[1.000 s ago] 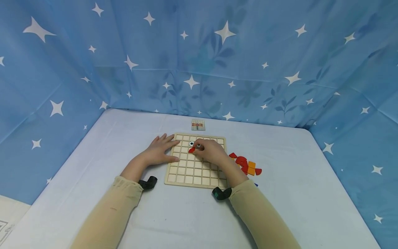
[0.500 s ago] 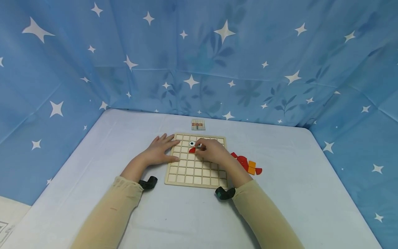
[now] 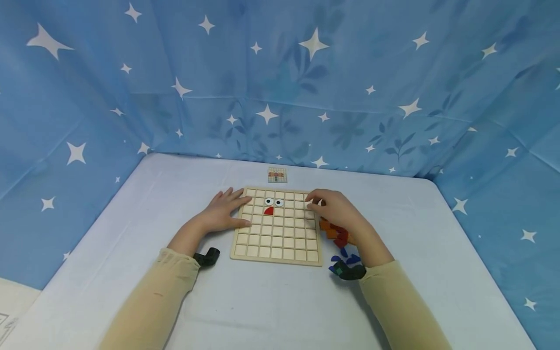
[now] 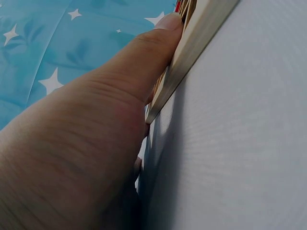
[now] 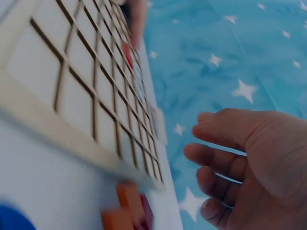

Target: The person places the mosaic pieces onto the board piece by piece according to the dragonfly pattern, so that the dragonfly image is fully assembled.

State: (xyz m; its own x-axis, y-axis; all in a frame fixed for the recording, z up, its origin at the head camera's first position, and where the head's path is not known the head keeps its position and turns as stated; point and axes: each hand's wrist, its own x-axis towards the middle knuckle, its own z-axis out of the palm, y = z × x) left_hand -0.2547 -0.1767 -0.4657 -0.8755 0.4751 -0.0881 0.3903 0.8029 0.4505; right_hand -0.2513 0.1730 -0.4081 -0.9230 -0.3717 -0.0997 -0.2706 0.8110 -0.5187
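Note:
A square wooden grid board (image 3: pixel 276 238) lies on the white table. Two eye tiles (image 3: pixel 273 202) sit side by side in its upper cells, with a red quarter-round tile (image 3: pixel 269 211) just below the left one. My left hand (image 3: pixel 220 212) rests on the board's left edge, fingers spread and thumb on the rim. Over the board's upper right edge hovers my right hand (image 3: pixel 334 208), its fingers loosely bent. In the right wrist view no piece shows between the fingertips (image 5: pixel 205 119). Its palm and forearm partly cover the loose pieces beneath.
Right of the board lie several loose orange tiles (image 3: pixel 331 234), red tiles (image 3: pixel 340 242) and blue tiles (image 3: pixel 352 259). A small picture card (image 3: pixel 277 175) lies behind the board. A blue star-patterned curtain (image 3: pixel 280 87) stands along the back of the table.
My right hand has moved right, from the eye tiles to the board's right edge, uncovering the second eye tile and the red tile. My left hand has stayed in place.

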